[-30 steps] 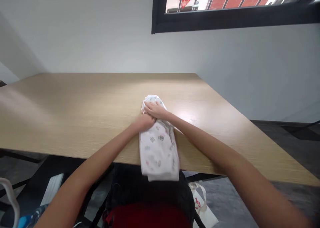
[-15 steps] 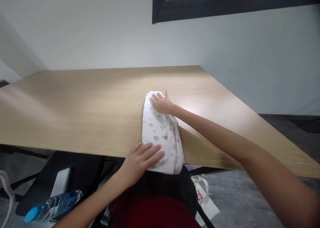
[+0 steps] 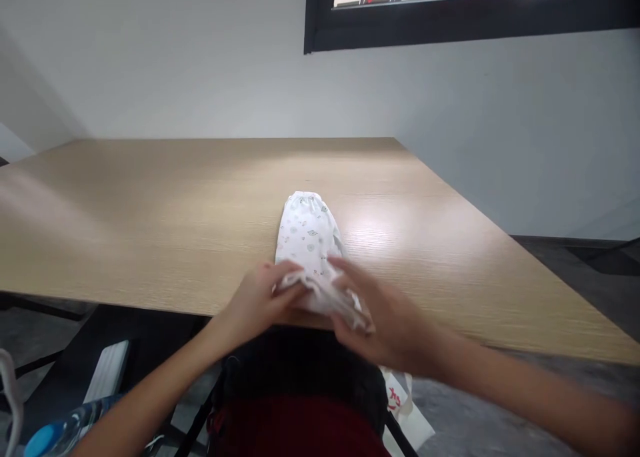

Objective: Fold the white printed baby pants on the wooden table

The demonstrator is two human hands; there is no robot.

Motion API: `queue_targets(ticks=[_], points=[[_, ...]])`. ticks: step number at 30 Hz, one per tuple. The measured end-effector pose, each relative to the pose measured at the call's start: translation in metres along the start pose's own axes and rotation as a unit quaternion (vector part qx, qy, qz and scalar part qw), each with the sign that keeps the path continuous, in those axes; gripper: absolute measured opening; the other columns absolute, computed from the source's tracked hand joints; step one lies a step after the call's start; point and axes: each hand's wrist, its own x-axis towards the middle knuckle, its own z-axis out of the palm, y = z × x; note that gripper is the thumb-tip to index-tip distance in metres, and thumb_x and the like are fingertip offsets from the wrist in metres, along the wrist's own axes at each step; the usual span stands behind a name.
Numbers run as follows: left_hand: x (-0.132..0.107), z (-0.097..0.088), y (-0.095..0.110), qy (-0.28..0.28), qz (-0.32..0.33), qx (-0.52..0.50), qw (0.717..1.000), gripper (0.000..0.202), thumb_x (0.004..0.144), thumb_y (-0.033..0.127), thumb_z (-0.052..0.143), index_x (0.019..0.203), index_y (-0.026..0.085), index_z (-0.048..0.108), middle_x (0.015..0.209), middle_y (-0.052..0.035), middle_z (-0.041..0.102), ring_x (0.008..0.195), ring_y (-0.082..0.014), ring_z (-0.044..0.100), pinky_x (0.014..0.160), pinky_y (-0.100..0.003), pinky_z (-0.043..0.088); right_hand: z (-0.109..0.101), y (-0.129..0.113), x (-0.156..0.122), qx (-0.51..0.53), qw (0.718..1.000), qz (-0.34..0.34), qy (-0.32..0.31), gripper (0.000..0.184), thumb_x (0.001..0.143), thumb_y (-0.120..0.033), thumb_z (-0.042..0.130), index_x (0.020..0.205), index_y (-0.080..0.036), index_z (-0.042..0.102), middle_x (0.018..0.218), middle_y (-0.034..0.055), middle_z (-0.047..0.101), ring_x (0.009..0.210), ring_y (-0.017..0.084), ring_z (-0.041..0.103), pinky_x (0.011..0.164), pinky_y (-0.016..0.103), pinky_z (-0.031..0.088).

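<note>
A small white cloth (image 3: 306, 233) with a tiny printed pattern lies folded on the wooden table (image 3: 150, 210), reaching the near edge. My left hand (image 3: 255, 300) pinches the cloth's near end from the left. My right hand (image 3: 385, 313) grips the same end from the right, slightly blurred by motion. Both hands lift that end up over the table's front edge. The far end of the cloth lies flat on the table.
A plastic bottle with a blue cap (image 3: 50, 433) sits low at the left. A white bag with red print (image 3: 403, 410) lies on the floor under the table. A grey wall and a dark-framed window (image 3: 450, 23) stand behind.
My right hand came back from the cloth's far end to its near end. My left hand went from pressing flat to pinching. The hanging end is now raised onto the table edge.
</note>
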Motion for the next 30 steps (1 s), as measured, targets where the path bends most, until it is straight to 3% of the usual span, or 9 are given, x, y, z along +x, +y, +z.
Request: queue_targets(ticks=[3,7,11,14,17,21,24,26,30], points=[[0.05,-0.018,-0.002,0.025,-0.055,0.078,0.995,0.033,0.084,0.045,0.042,0.075,0.017,0.056,0.065,0.0026,0.056,0.059,-0.0107,0.049,0.052,-0.02,0.032,-0.011,0.036,0.052,0.066,0.991,0.117,-0.002,0.062,0.079,-0.021,0.049,0.135,-0.019,0.024,0.08,0.0047,0.06,0.06,0.02,0.058,0.052,0.03,0.047],[0.127,-0.022,-0.032,0.039,-0.102,0.189,0.976,0.033,0.085,0.04,0.039,0.074,0.014,0.055,0.07,-0.0021,0.057,0.064,-0.0135,0.049,0.055,-0.023,0.032,-0.009,0.111,0.122,0.077,0.968,0.24,-0.004,0.047,0.079,-0.013,0.048,0.126,-0.014,0.041,0.081,0.0045,0.06,0.069,0.019,0.057,0.053,0.025,0.043],[0.154,-0.003,-0.061,0.042,-0.115,0.242,0.963,0.027,0.086,0.03,0.041,0.098,0.009,0.053,0.096,-0.0117,0.059,0.088,-0.0205,0.052,0.074,-0.029,0.038,0.017,0.157,0.147,-0.053,0.957,0.286,0.014,0.034,0.085,-0.012,0.04,0.116,-0.005,0.05,0.096,0.0134,0.058,0.087,0.024,0.054,0.074,0.031,0.044],[0.145,0.01,-0.065,0.05,-0.08,0.28,0.955,0.033,0.088,0.024,0.035,0.114,0.008,0.044,0.121,-0.0177,0.047,0.114,-0.0256,0.04,0.093,-0.037,0.029,0.039,0.155,0.135,-0.186,0.965,0.178,0.047,0.035,0.088,-0.015,0.033,0.118,-0.005,0.05,0.117,0.0167,0.049,0.108,0.027,0.042,0.092,0.036,0.034],[0.129,0.021,-0.06,-0.002,-0.022,0.29,0.957,0.033,0.091,0.022,0.027,0.111,0.009,0.049,0.118,-0.0144,0.052,0.112,-0.0226,0.045,0.097,-0.035,0.029,0.054,0.148,0.121,-0.256,0.964,0.074,-0.023,0.04,0.089,-0.019,0.036,0.128,-0.012,0.042,0.131,0.0146,0.037,0.119,0.03,0.03,0.098,0.048,0.024],[0.088,0.038,-0.051,-0.06,0.036,0.292,0.954,0.039,0.092,0.03,0.031,0.119,0.008,0.046,0.125,-0.0145,0.05,0.116,-0.024,0.045,0.097,-0.036,0.033,0.059,0.167,0.13,-0.265,0.946,0.155,-0.101,0.04,0.094,-0.033,0.032,0.134,-0.031,0.032,0.138,0.0116,0.03,0.122,0.038,0.024,0.086,0.074,0.01],[0.046,0.044,-0.045,-0.057,0.065,0.298,0.95,0.045,0.092,0.033,0.031,0.129,0.007,0.037,0.136,-0.0143,0.038,0.127,-0.025,0.032,0.104,-0.038,0.025,0.054,0.192,0.152,-0.247,0.929,0.258,-0.097,0.04,0.096,-0.039,0.021,0.132,-0.028,0.036,0.128,0.0144,0.042,0.118,0.039,0.03,0.081,0.078,0.005],[0.027,0.041,-0.043,-0.052,0.078,0.302,0.949,0.043,0.093,0.031,0.03,0.13,0.009,0.035,0.136,-0.0117,0.04,0.127,-0.0215,0.033,0.104,-0.035,0.026,0.049,0.201,0.163,-0.24,0.921,0.288,-0.107,0.042,0.096,-0.037,0.019,0.128,-0.022,0.043,0.12,0.0162,0.048,0.115,0.039,0.034,0.081,0.078,0.006],[0.03,0.027,-0.045,-0.054,0.104,0.307,0.944,0.032,0.092,0.028,0.037,0.12,0.015,0.045,0.122,-0.0071,0.053,0.112,-0.0171,0.048,0.095,-0.03,0.037,0.036,0.183,0.157,-0.315,0.927,0.194,-0.059,0.034,0.092,-0.025,0.033,0.121,-0.014,0.048,0.122,0.0168,0.046,0.116,0.035,0.033,0.089,0.072,0.006]])
